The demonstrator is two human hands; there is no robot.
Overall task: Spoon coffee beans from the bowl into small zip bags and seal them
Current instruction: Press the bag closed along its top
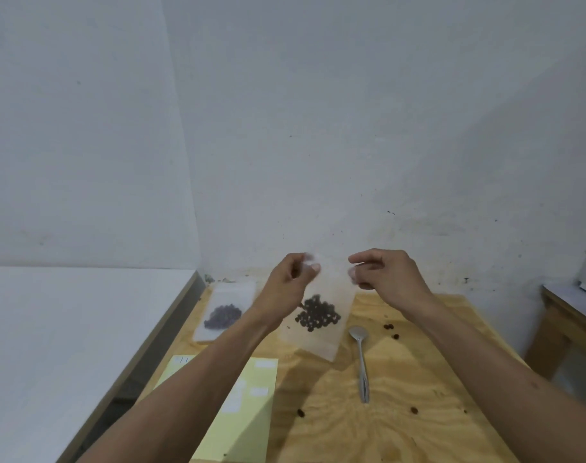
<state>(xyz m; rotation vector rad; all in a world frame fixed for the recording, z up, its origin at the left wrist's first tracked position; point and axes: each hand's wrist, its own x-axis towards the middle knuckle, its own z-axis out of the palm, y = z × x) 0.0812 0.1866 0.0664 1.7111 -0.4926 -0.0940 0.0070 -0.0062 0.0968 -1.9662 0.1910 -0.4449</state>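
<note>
**Sealing stage: filled bag held at its top corners**

Inspecting from my remote station, I find the zip bag lifted clear of the counter, hanging tilted. The left hand and right hand each pinch an upper corner, fingers closed on the film. I judge this grip keeps the mouth taut so the zip strip can be pressed shut, while the coffee beans settle low, away from the seal.

The bag is thin, frosted, pliable plastic; the beans are dark, rounded, clustered. A second filled bag lies flat at the left. The metal spoon rests alone, bowl upward. Loose beans dot the pale, grained plywood. The bowl is not visible.
</note>
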